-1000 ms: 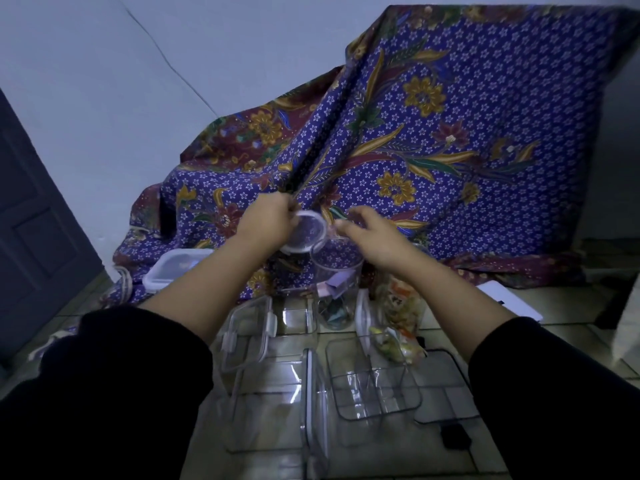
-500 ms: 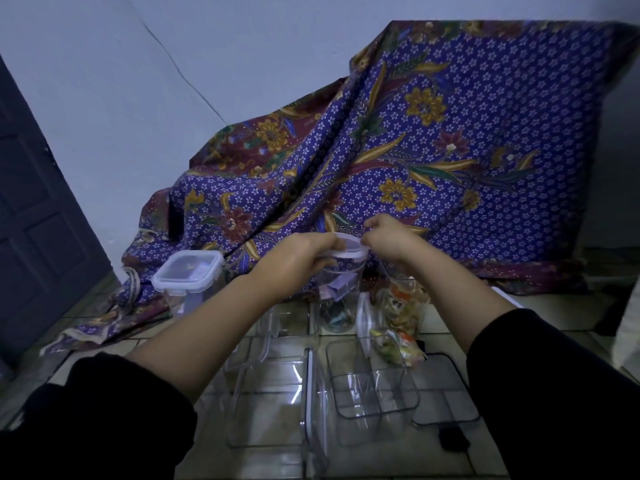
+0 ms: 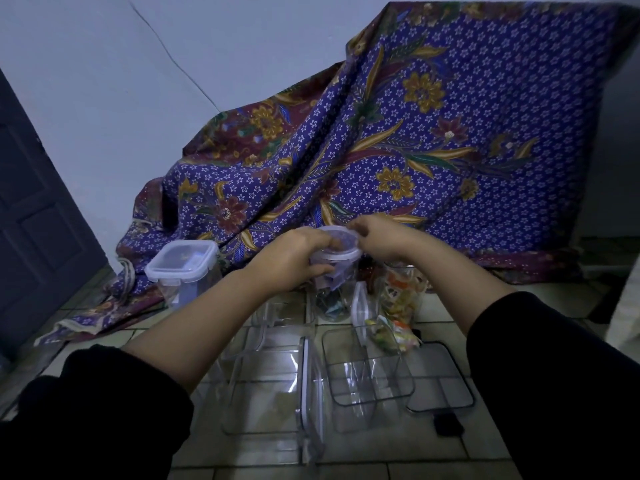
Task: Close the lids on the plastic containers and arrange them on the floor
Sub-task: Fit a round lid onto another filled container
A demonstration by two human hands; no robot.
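Note:
A tall round clear jar [image 3: 329, 299] stands on the tiled floor with a round white-rimmed lid [image 3: 341, 244] on its mouth. My left hand [image 3: 294, 259] grips the lid's left edge and the jar's top. My right hand [image 3: 375, 237] pinches the lid's right edge. To the left, on the cloth's hem, stands a square container [image 3: 183, 271] with its clip lid shut. Nearer to me lie several open clear containers: a large one [image 3: 263, 386], a divided one [image 3: 367, 372], and a small one [image 3: 284, 310].
A purple flowered cloth [image 3: 415, 143] hangs over something against the wall behind the jar. A jar of wrapped snacks [image 3: 401, 296] stands right of the lidded jar. A dark-rimmed flat lid [image 3: 446, 379] lies at the right. A dark door [image 3: 34, 216] is at the left.
The lid went from being held in my left hand beside the jar to sitting on its mouth. Both hands now hold the lid's edges. The view shifted slightly.

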